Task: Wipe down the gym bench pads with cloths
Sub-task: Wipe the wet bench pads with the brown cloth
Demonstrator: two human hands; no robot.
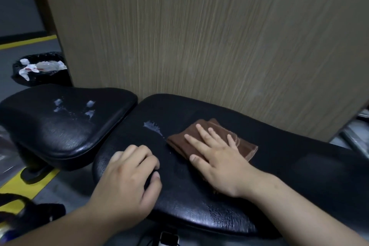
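Two black gym bench pads fill the lower view: a small seat pad (60,126) at left and a long back pad (289,175) at right. White foam blobs (88,109) sit on the seat pad, and another foam splash (152,126) lies on the long pad. A folded brown cloth (242,146) rests on the long pad just right of that splash. My right hand (215,156) lies flat on the cloth, fingers spread. My left hand (129,179) rests on the long pad's near end with fingers curled, nothing visible in it.
A wood-grain panel (199,36) stands directly behind the pads. A black bin (40,70) lined with a bag and holding white waste sits on the grey floor at left. Yellow floor lines (26,42) run at left. Metal frame parts (355,136) show at far right.
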